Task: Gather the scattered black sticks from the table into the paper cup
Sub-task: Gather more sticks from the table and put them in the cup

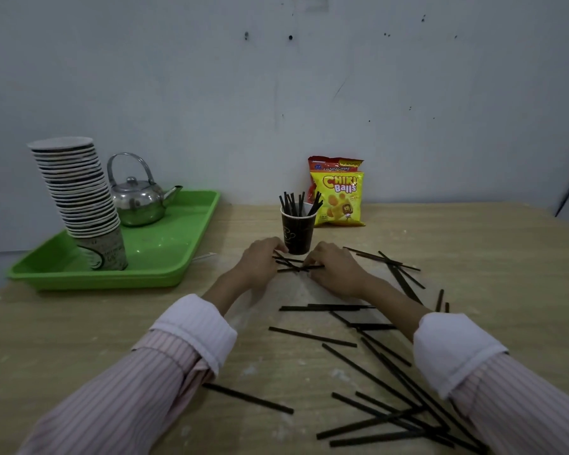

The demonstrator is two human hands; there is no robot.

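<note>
- The worktop (pixel 473 244) carries most of the loose black sticks (pixel 312 336) toward its near right corner, closer to the person than the hands are.
- The left hand (pixel 260 262) and right hand (pixel 334 269) face each other mid-worktop, fingers curled in, each gripping one end of a small bundle.
- The paper cup (pixel 298 231), with several sticks upright inside, stands just beyond both hands toward the far edge, about equally near each.
- The bundle (pixel 291 265) lies crosswise, left to right, so it likely needs tipping upright first.
</note>
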